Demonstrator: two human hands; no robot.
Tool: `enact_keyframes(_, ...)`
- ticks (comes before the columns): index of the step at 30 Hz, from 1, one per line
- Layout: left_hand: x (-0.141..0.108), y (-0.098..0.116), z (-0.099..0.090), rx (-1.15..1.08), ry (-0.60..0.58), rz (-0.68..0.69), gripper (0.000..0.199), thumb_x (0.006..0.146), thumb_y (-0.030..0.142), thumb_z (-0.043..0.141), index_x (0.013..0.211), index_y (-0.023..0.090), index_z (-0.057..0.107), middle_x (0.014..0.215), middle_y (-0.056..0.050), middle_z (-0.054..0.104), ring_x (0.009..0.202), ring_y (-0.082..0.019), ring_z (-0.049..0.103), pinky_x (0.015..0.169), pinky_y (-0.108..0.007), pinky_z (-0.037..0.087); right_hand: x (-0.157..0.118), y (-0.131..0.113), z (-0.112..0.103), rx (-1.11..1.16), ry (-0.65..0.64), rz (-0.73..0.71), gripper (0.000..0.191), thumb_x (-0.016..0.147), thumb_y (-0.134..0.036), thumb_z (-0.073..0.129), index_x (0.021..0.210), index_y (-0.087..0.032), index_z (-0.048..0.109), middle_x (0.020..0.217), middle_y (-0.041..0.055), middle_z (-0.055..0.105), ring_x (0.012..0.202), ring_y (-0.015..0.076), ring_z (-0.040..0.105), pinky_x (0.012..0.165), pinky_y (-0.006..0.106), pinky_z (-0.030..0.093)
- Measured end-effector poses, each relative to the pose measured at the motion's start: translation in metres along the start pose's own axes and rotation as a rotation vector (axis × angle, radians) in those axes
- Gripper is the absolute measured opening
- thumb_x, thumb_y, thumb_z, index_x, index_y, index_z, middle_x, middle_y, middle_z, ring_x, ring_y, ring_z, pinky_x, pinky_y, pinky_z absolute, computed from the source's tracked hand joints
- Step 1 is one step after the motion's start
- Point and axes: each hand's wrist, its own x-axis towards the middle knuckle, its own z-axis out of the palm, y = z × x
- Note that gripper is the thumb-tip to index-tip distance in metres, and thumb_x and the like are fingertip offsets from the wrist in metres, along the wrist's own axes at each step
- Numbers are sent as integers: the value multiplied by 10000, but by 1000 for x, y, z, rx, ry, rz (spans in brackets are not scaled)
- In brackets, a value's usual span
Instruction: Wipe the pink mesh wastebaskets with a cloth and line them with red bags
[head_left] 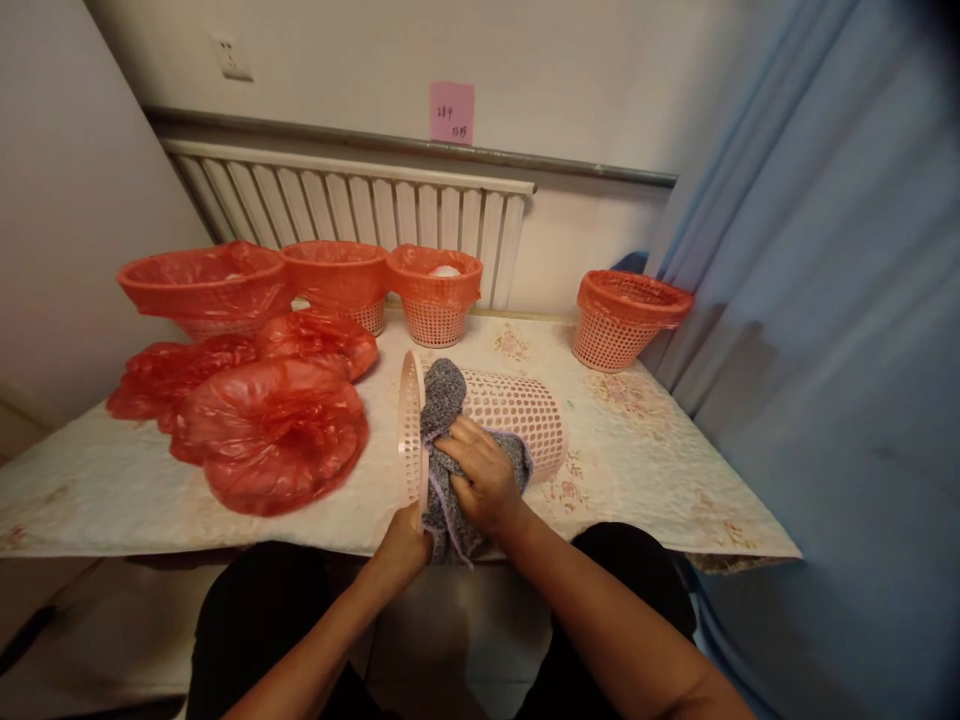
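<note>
A pale pink perforated wastebasket [529,408] lies on its side on the table, its mouth facing left. My left hand [407,543] grips the rim at the near side, with some fingers hidden behind it. Across the basket's outer wall, just behind the rim, my right hand [480,470] presses a grey cleaning cloth [444,392] with a lilac edge. The fingers of that hand are curled over the bunched cloth, and part of it hangs down toward the table's front edge.
Red plastic bags [281,435] lie bunched on the left. Behind them stand several bag-lined baskets [435,318]; another lined basket [613,335] is at the back right. A blue curtain [810,330] borders the right side, and a radiator [360,205] is behind the flowered tablecloth [637,480].
</note>
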Motion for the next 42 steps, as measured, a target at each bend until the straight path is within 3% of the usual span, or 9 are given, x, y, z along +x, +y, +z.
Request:
enact_keyframes(6,11,14,-10,-67,44,-33,156,626,207,513,669,150,652,639,-10,664,671,-196,585,646,-288,486,-7,-6,5,7,-46,-43,502,717,-49,413,1174,-165,585,1202,93,599,1241,215,484,1063,444,418)
enact_keyframes(12,18,25,-17,-99,79,-44,233,633,194,541,814,129,672,712,-22,698,736,-217,629,731,-314,497,-6,2,8,-44,-58,-48,484,758,-30,385,1172,-179,584,1256,81,582,1273,196,460,1075,430,413)
enact_keyframes(17,19,18,-15,-262,24,-98,387,630,220,634,1001,112,659,950,-78,737,928,-259,661,898,-373,481,-6,55,-19,-190,96,283,518,729,-29,388,1177,-182,597,1279,76,582,1249,192,485,1098,420,369)
enact_keyframes(20,20,15,-16,-281,20,-110,419,631,241,658,1028,106,657,1046,-107,724,978,-273,655,940,-402,466,-10,92,-46,-331,247,561,430,724,-82,419,1074,-168,654,1112,87,672,1079,213,595,1002,405,447)
enact_keyframes(23,21,11,-16,-234,48,-114,414,627,234,660,1020,105,666,1062,-113,721,997,-278,649,961,-415,455,-13,103,-57,-407,317,677,399,720,-104,422,1025,-171,671,1034,83,695,1004,215,619,962,399,467)
enact_keyframes(30,15,13,-14,-196,22,-92,307,632,256,654,907,122,684,877,-64,748,886,-264,668,857,-377,503,-12,17,-6,-174,26,57,500,721,-43,417,1177,-155,588,1270,101,578,1265,222,467,1089,458,374)
enact_keyframes(33,13,15,-14,-162,34,-58,284,641,274,652,878,123,686,841,-58,744,856,-257,669,825,-357,508,-8,0,3,-122,-73,-67,472,751,-42,407,1169,-162,591,1270,99,577,1276,219,458,1077,456,396)
enact_keyframes(37,16,12,-16,-202,40,-104,381,645,263,652,991,106,669,943,-78,743,940,-262,667,887,-377,494,-8,36,-16,-178,44,150,507,738,-24,389,1185,-155,589,1293,104,566,1273,205,459,1090,440,374)
enact_keyframes(42,18,8,-16,-179,35,-102,408,645,268,654,1015,100,669,1035,-101,730,988,-275,654,939,-421,473,-14,102,-57,-368,291,654,436,719,-110,423,1079,-160,664,1099,101,678,1036,230,610,974,413,445)
